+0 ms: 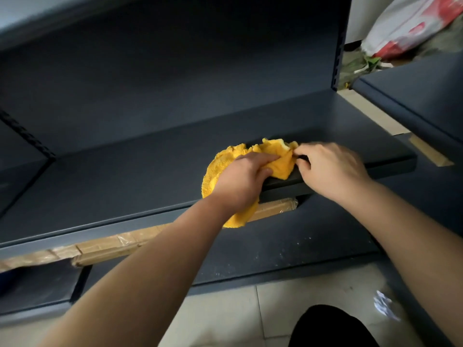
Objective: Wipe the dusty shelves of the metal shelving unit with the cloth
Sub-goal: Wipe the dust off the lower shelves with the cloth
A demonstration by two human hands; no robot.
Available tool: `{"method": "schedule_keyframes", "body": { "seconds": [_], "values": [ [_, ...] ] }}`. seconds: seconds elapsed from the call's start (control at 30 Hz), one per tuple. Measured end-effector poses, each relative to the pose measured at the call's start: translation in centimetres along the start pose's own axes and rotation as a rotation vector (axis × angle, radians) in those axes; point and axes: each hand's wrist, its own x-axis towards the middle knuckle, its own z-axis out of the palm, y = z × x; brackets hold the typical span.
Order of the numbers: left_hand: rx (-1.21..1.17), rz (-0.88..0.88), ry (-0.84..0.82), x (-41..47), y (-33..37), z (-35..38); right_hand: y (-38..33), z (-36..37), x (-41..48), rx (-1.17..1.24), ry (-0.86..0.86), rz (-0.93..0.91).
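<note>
Cloth (217, 169) is bunched at shelf (125, 181) front edge, clamped in left grip (240, 179), corner pinched by right grip (328, 169). Step judged: cloth readjusted mid-wipe. Next: flat pressure, sweep along shelf needed.

Left hand (240, 182) and right hand (330, 169) pinch the yellow cloth (216, 169) on the shelf (120, 186).

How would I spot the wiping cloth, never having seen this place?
Start at the dark grey-blue metal shelving unit and follow its shelf to the front edge. There the left hand grips and the right hand pinches a fluffy yellow cloth, the only bright thing on it.
</note>
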Motion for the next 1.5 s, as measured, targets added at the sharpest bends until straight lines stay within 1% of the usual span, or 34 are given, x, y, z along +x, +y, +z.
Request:
{"method": "schedule_keyframes", "body": {
  "seconds": [0.13,0.33,0.5,0.7,0.9,1.0,1.07,1.13,1.17,1.2,1.23,1.27,1.3,1.33,1.4,1.43,1.47,1.5],
  "values": [
    [0.043,-0.175,0.03,-3.0,-3.7,-2.8,-4.3,1.4,0.7,0.067,-0.045,-0.135],
    [0.124,-0.426,0.125,-8.7,-9.5,-7.0,-11.7,2.9,1.0,0.134,-0.088,-0.335],
    [0.113,-0.516,0.154,-11.6,-13.3,-9.4,-16.5,3.6,1.3,0.102,-0.126,-0.395],
    [0.069,-0.636,0.201,-16.1,-19.2,-13.4,-24.8,5.4,1.0,0.074,-0.189,-0.451],
    [0.043,-0.644,0.241,-20.4,-26.9,-17.7,-35.1,7.7,0.2,0.035,-0.207,-0.501],
    [0.059,-0.619,0.23,-22.0,-31.4,-19.6,-40.2,8.8,-0.5,0.017,-0.21,-0.489],
    [0.107,-0.608,0.189,-22.8,-34.7,-20.9,-43.2,9.5,-1.1,0.002,-0.222,-0.464],
    [0.243,-0.606,0.163,-24.0,-37.3,-23.0,-46.0,10.2,-1.6,-0.025,-0.242,-0.438],
    [0.317,-0.591,0.205,-24.7,-38.4,-24.4,-47.3,10.3,-1.7,-0.041,-0.249,-0.429],
    [0.385,-0.558,0.285,-25.4,-39.3,-25.8,-48.8,10.4,-1.8,-0.052,-0.26,-0.417],
    [0.428,-0.524,0.389,-26.2,-40.2,-27.3,-50.3,10.5,-1.8,-0.057,-0.276,-0.401],
    [0.429,-0.514,0.454,-27.0,-41.2,-28.4,-51.7,10.6,-1.8,-0.059,-0.287,-0.389],
    [0.394,-0.527,0.448,-27.6,-42.1,-29.1,-52.8,10.7,-1.6,-0.061,-0.293,-0.385],
    [0.331,-0.553,0.367,-28.2,-42.9,-29.3,-53.9,11.0,-1.4,-0.063,-0.294,-0.384],
    [0.272,-0.59,0.074,-29.1,-44.3,-28.5,-55.7,11.7,-0.9,-0.064,-0.297,-0.374],
    [0.298,-0.579,-0.017,-29.6,-44.9,-28.0,-56.5,12.1,-0.6,-0.066,-0.302,-0.369],
    [0.328,-0.558,-0.03,-30.0,-45.7,-27.6,-57.4,12.4,-0.3,-0.073,-0.308,-0.37],
    [0.348,-0.546,0.001,-30.2,-46.5,-27.6,-58.2,12.8,0.2,-0.083,-0.309,-0.376]
  ]
}}
